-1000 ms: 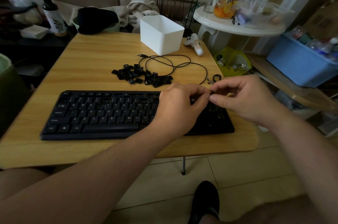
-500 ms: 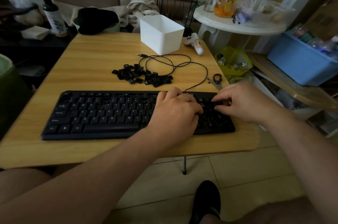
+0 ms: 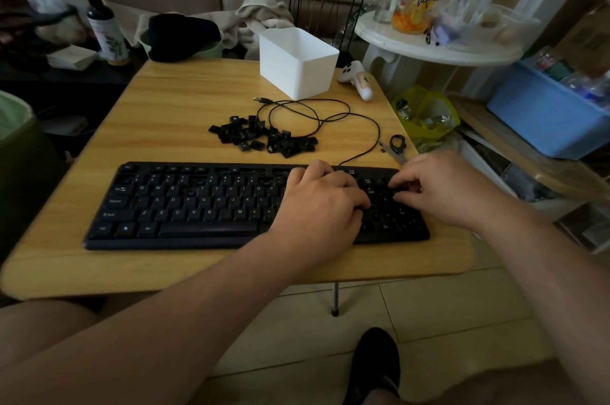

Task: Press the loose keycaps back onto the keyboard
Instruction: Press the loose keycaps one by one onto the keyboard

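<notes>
Your left hand [image 3: 318, 206] and right hand [image 3: 439, 188] sit curled on the keyboard [image 3: 198, 203]'s right end; whether the fingers grasp a cap, you can't tell. Many loose keycaps [image 3: 264, 138] still wait piled on the surface [image 3: 165, 120].

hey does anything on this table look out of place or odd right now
Yes. A heap of loose black keycaps lies on the table behind the keyboard, off their switches. The keyboard's cable sprawls in loops, unplugged, partly over the heap. Small scissors sit at the table's right edge.
</notes>
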{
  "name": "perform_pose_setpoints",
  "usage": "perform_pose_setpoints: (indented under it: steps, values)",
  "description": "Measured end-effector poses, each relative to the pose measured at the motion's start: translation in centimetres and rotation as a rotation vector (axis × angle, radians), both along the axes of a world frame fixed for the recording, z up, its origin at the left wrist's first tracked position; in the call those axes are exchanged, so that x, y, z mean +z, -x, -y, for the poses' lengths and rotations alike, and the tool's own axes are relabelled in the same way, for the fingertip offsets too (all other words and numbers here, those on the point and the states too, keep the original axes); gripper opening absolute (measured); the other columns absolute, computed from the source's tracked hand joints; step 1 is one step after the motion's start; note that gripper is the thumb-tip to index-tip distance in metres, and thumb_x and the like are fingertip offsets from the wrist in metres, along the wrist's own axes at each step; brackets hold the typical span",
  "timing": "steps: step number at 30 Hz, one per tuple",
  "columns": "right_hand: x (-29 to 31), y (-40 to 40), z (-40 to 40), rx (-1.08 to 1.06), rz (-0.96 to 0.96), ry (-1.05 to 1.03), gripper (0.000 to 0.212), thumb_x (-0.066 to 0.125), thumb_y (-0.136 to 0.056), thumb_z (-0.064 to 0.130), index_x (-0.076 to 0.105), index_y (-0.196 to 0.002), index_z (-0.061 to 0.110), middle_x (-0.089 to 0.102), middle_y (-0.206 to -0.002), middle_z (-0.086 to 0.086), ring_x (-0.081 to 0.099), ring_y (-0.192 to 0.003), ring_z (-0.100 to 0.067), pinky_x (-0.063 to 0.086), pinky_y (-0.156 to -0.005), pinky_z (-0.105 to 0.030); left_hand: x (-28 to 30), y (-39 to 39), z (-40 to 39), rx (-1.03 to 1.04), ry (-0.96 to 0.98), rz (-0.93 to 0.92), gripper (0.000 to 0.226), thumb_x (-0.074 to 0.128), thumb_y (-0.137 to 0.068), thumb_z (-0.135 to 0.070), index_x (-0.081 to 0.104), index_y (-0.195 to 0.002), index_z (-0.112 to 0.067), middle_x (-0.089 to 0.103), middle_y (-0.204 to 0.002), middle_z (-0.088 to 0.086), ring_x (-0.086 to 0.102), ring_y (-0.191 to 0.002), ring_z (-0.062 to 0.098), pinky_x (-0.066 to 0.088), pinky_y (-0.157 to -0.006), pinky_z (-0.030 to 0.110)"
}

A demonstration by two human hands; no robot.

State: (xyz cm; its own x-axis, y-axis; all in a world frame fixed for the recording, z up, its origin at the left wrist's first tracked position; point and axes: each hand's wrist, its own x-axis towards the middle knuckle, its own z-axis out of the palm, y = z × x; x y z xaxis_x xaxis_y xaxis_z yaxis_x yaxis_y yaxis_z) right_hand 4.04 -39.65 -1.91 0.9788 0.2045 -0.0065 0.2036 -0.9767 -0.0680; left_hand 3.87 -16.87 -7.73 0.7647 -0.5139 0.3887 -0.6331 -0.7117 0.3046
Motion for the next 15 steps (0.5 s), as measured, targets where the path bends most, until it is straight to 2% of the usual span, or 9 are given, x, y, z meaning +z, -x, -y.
perform_pose_setpoints:
  steps: [4, 6, 9, 11, 13, 15]
  values:
    - [0.1, -0.2, -0.7, -0.031, 0.012, 0.054, 0.02, 0.077, -0.09, 0.029, 0.078, -0.111, 0.031, 0.07, -0.106, 0.007, 0.061, -0.1, -0.014, 0.051, -0.084, -0.033, -0.1, 0.0, 0.0, 0.0, 0.0, 0.014, 0.025, 0.056, -0.097, -0.041, 0.074, -0.114, -0.043, 0.066, -0.121, -0.02, 0.045, -0.119, 0.019, 0.037, -0.095, 0.042]
    - [0.3, -0.5, -1.3, -0.046, 0.004, 0.089, 0.015, 0.077, -0.091, 0.028, 0.079, -0.105, 0.031, 0.069, -0.104, 0.005, 0.062, -0.099, -0.016, 0.052, -0.081, -0.033, -0.1, 0.0, 0.1, 0.001, -0.007, 0.018, 0.026, 0.055, -0.097, -0.041, 0.074, -0.114, -0.043, 0.066, -0.121, -0.02, 0.046, -0.119, 0.019, 0.037, -0.096, 0.042]
    - [0.3, -1.1, -2.4, -0.062, -0.051, 0.275, 0.013, 0.073, -0.094, 0.026, 0.077, -0.105, 0.031, 0.065, -0.105, 0.004, 0.058, -0.095, -0.015, 0.044, -0.073, -0.028, -0.2, 0.0, 0.1, 0.0, -0.014, 0.026, 0.026, 0.055, -0.097, -0.041, 0.074, -0.114, -0.043, 0.066, -0.121, -0.019, 0.046, -0.12, 0.02, 0.037, -0.096, 0.042]
    - [0.4, -1.4, -2.9, -0.074, -0.072, 0.314, 0.015, 0.072, -0.094, 0.022, 0.077, -0.106, 0.029, 0.064, -0.1, 0.005, 0.054, -0.088, -0.013, 0.04, -0.07, -0.026, -0.2, 0.0, 0.1, 0.001, -0.012, 0.03, 0.026, 0.055, -0.096, -0.04, 0.074, -0.114, -0.043, 0.066, -0.121, -0.019, 0.046, -0.12, 0.02, 0.037, -0.096, 0.043]
    - [0.4, -1.4, -3.0, -0.077, -0.072, 0.325, 0.013, 0.071, -0.094, 0.021, 0.078, -0.104, 0.026, 0.065, -0.101, 0.003, 0.057, -0.089, -0.014, 0.043, -0.071, -0.028, -0.3, 0.0, 0.1, 0.001, -0.017, 0.035, 0.026, 0.054, -0.096, -0.04, 0.074, -0.113, -0.042, 0.066, -0.121, -0.018, 0.046, -0.119, 0.021, 0.038, -0.096, 0.044]
    - [0.5, -1.1, -3.1, -0.071, -0.064, 0.325, 0.011, 0.068, -0.094, 0.017, 0.076, -0.099, 0.022, 0.067, -0.1, -0.001, 0.064, -0.095, -0.021, 0.052, -0.078, -0.033, -0.3, 0.0, 0.2, 0.002, -0.026, 0.04, 0.028, 0.053, -0.095, -0.04, 0.075, -0.112, -0.042, 0.066, -0.12, -0.017, 0.047, -0.119, 0.022, 0.039, -0.095, 0.045]
